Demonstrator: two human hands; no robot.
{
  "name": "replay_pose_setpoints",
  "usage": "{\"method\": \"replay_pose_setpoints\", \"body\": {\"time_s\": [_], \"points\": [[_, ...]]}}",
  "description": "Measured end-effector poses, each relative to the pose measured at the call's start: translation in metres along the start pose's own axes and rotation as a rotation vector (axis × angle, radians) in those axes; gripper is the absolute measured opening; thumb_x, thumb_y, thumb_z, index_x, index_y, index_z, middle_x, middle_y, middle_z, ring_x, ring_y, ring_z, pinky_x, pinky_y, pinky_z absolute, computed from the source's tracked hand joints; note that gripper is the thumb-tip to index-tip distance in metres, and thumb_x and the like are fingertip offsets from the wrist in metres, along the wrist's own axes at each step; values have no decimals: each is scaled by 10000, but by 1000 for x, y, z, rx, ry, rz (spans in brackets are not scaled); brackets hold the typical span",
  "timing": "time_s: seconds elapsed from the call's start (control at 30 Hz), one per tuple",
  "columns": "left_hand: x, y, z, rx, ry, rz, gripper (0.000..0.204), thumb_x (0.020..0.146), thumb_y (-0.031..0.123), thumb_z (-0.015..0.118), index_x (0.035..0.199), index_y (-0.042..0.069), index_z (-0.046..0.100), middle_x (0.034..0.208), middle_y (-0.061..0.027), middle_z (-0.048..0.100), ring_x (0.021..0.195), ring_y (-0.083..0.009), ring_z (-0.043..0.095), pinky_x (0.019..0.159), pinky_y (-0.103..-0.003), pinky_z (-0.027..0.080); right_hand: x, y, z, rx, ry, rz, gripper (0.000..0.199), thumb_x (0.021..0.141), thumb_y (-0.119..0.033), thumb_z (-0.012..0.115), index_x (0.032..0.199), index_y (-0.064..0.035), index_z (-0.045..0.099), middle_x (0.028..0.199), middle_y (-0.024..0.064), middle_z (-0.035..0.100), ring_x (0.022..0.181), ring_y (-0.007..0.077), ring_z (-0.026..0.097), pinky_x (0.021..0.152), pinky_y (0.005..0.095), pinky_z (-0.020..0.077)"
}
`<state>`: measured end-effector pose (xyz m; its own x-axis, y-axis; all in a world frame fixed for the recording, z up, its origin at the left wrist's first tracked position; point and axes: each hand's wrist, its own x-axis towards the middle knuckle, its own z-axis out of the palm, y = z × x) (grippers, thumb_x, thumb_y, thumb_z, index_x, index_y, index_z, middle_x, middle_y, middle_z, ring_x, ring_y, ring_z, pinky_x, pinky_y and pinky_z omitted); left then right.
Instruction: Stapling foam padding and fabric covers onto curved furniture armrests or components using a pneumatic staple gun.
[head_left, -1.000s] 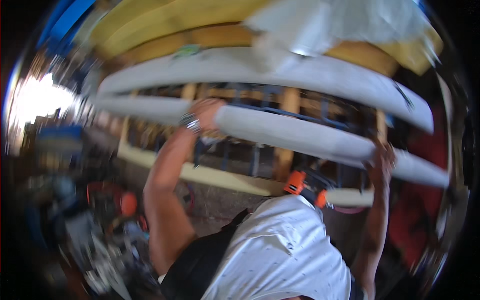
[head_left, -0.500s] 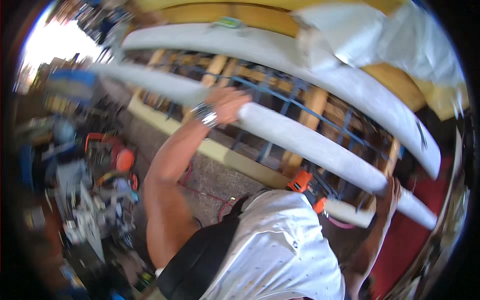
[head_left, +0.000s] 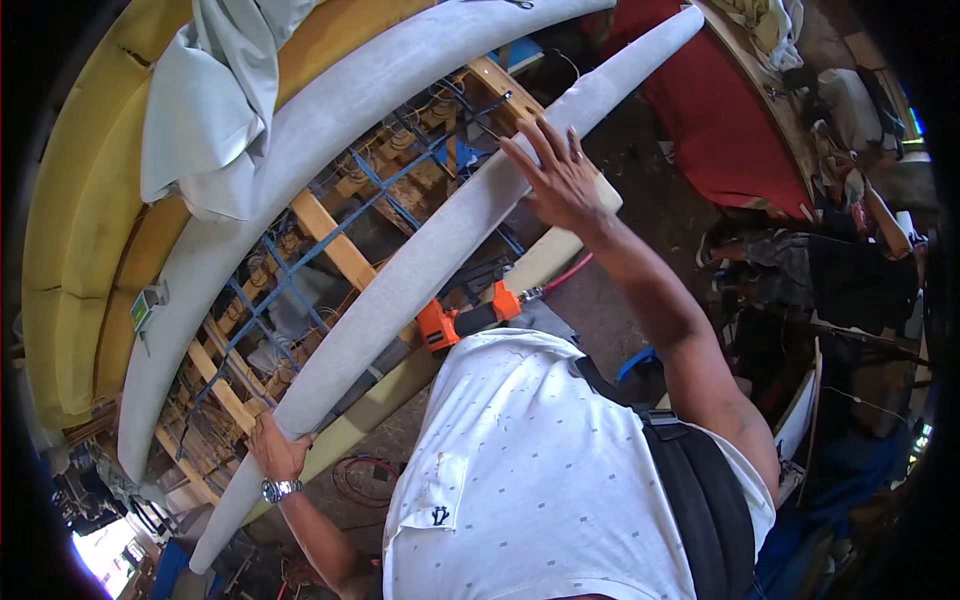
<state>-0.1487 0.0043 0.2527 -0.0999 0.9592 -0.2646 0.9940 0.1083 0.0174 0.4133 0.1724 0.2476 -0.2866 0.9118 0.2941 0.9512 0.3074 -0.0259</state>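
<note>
A long, narrow grey fabric-covered padded strip (head_left: 420, 270) runs diagonally across a curved wooden sofa frame (head_left: 320, 225) laced with blue straps. My left hand (head_left: 272, 447), a watch on its wrist, grips the strip near its lower end. My right hand (head_left: 560, 175) lies flat on the strip's upper part with the fingers spread, holding nothing. A wider grey padded strip (head_left: 300, 140) lies parallel just beyond it. My white shirt with a black strap fills the lower middle.
Yellow foam padding (head_left: 70, 250) curves along the left, with a white cloth (head_left: 210, 90) draped over it. An orange air tool (head_left: 440, 325) on a red hose (head_left: 565, 272) lies below the strip. Red fabric (head_left: 720, 120) and cluttered gear sit on the right.
The view has swung round, so the strip now runs diagonally. My right hand has left the strip's far end and lies flat on its upper part. My left hand keeps its grip.
</note>
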Motion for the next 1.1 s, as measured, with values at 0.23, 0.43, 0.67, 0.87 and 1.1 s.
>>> {"method": "replay_pose_setpoints", "body": {"time_s": [0.23, 0.43, 0.67, 0.87, 1.1], "points": [[18, 22, -29, -136, -163, -22, 887, 481, 489, 912, 1131, -25, 595, 1070, -264, 662, 977, -429, 636, 851, -484, 505, -121, -79, 21, 677, -474, -156, 468, 716, -225, 747, 1148, -84, 637, 1090, 152, 623, 1098, 349, 557, 941, 453, 462], [12, 99, -90, 103, -534, 99, 816, 657, 567, 842, 1152, -59, 674, 1111, -272, 685, 1038, -359, 675, 903, -453, 506, -135, -86, 43, 442, -701, -238, 554, 714, -415, 766, 1164, -113, 656, 1162, 80, 629, 1171, 285, 556, 944, 465, 454], [17, 111, -69, -169, -312, 319, 767, 662, 469, 873, 1181, -42, 634, 1113, -293, 665, 1013, -418, 646, 886, -487, 488, -158, -101, 85, 179, -765, -150, 340, 821, -340, 626, 1101, -151, 672, 1135, 45, 662, 1161, 215, 587, 1022, 429, 391], [22, 137, -59, -284, -114, 275, 873, 569, 399, 908, 1253, -16, 559, 1103, -249, 670, 1040, -418, 639, 887, -469, 498, -173, -51, 47, 214, -701, -112, 315, 807, -220, 607, 1108, -166, 681, 1107, 36, 665, 1113, 233, 617, 1023, 434, 406], [28, 169, -33, -353, -24, 472, 872, 604, 452, 893, 1257, -13, 551, 1131, -259, 637, 1052, -451, 599, 885, -493, 486, -208, 55, -4, 104, -544, 244, 376, 753, -121, 649, 1123, -181, 665, 1090, 17, 641, 1089, 217, 596, 1011, 498, 349]]}}
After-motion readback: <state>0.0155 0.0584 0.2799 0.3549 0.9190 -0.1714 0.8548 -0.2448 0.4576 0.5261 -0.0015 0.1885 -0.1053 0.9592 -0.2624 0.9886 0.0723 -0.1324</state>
